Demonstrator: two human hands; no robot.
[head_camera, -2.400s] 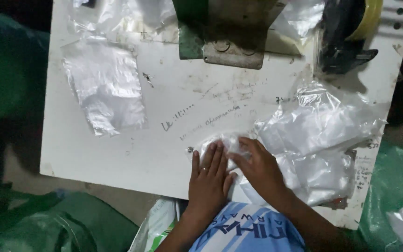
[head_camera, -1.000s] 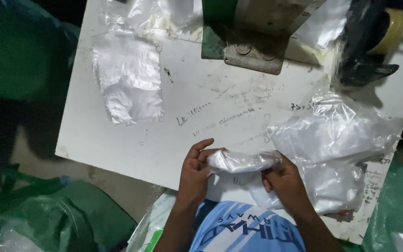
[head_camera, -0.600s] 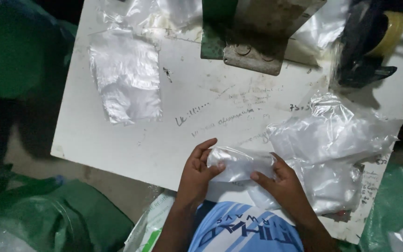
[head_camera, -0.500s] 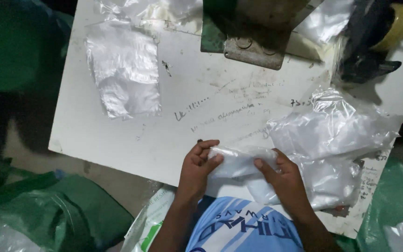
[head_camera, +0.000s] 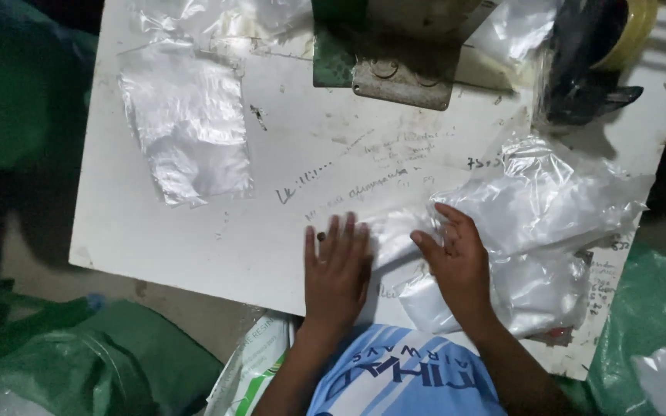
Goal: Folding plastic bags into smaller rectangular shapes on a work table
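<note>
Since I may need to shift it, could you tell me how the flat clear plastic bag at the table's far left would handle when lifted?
The clear plastic bag is thin and wrinkled, so probably floppy and very light. Lying flat on the white table, it may slide or cling.

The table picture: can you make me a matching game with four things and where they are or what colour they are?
Things:
1. left hand
2. right hand
3. flat clear bags
4. yellow tape roll

Places or colours:
A. far right corner of the white table
B. lying alone on the table's left part
C. pressed flat, fingers spread, on the small white packet
D. resting against the crumpled pile of clear bags

Pairs: 1-C, 2-D, 3-B, 4-A
</note>
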